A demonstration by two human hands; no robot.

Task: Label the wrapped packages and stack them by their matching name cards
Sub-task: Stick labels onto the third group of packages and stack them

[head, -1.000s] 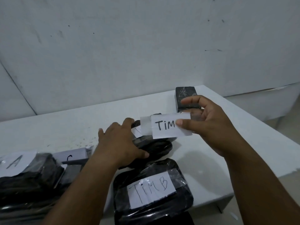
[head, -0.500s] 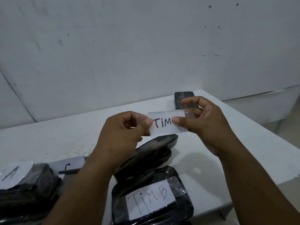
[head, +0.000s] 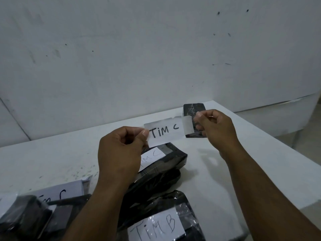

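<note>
Paper label "TIM C" [head: 164, 133], thin, light and floppy, held taut above the wrapped packages [head: 166, 157]: left hand [head: 119, 153] pinches its left edge, right hand [head: 215, 129] pinches the clear tape tab [head: 188, 126], best gripped by the edges.

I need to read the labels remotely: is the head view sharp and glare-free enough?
Head view: held TIM C label is sharp and evenly lit; TIM B label near the bottom edge is softer, with glare on its plastic wrap; wide-angle bending at the frame edges.
</note>
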